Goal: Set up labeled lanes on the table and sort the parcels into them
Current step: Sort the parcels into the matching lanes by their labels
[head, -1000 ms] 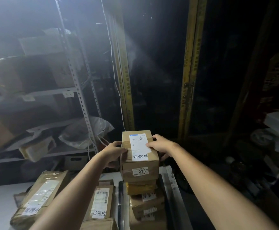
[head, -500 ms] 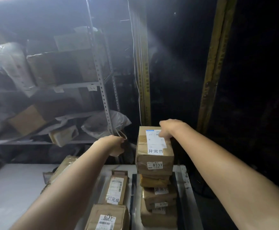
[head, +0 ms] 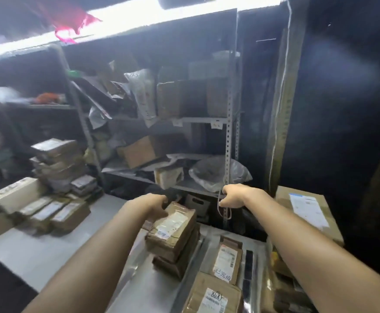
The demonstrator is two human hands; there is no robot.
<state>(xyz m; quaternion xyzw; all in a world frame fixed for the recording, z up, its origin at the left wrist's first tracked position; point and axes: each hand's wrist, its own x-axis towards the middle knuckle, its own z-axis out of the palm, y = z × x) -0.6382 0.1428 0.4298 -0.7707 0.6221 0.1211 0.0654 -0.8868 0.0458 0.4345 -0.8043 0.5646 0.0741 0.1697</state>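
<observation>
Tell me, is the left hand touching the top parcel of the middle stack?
Touching. The head view shows the left hand gripping the top parcel's far end.

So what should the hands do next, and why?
Probably close the left hand on the top parcel of the middle stack and lift it. That hand already rests on its far end, the right hand hangs empty above the table, and unsorted parcels remain at left.
</observation>
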